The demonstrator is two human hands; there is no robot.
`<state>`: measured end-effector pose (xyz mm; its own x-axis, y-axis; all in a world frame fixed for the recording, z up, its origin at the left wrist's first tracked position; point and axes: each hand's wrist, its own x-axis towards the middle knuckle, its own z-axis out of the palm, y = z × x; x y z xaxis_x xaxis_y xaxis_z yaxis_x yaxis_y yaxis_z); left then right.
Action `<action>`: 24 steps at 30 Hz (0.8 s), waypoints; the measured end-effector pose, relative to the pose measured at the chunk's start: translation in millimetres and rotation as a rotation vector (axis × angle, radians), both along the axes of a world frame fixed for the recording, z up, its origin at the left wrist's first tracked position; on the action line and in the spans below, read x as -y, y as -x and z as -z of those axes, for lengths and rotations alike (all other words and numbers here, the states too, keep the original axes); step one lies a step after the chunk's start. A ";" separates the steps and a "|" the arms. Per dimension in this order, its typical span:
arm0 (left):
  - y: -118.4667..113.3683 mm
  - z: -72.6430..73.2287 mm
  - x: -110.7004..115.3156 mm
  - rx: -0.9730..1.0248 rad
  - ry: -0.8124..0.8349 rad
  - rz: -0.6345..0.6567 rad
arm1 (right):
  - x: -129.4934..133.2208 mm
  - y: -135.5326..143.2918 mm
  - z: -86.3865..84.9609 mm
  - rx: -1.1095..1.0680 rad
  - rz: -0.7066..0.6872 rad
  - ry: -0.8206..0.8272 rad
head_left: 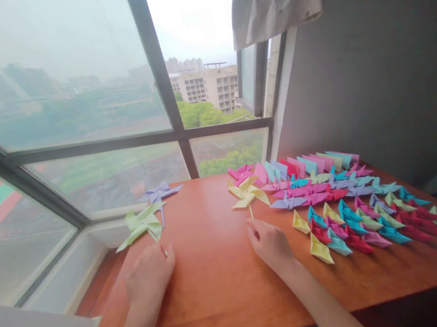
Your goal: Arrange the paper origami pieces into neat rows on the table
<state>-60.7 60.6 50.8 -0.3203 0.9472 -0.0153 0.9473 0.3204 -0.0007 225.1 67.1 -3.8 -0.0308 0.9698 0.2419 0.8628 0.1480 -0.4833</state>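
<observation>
At the left of the table, my left hand (149, 271) is closed round the short stick of a light green paper pinwheel (143, 223). A purple pinwheel (160, 192) on a purple stick stands just behind it. My right hand (270, 242) has its fingers closed at the lower end of the stick of a pale yellow pinwheel (247, 192). Behind the yellow one is a magenta pinwheel (241, 174). The grips themselves are partly hidden by the fingers.
Rows of folded paper boats (358, 242), paper cranes (303, 191) and upright folded pieces (310, 165) cover the right side of the brown table (214, 291). Windows (96, 178) rise behind the table, and a grey wall (369, 60) stands at the right.
</observation>
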 end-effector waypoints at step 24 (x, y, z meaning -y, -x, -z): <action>8.3 -3.6 23.9 -0.055 -0.066 -0.107 | 0.4 0.3 10.3 -0.086 0.005 -0.063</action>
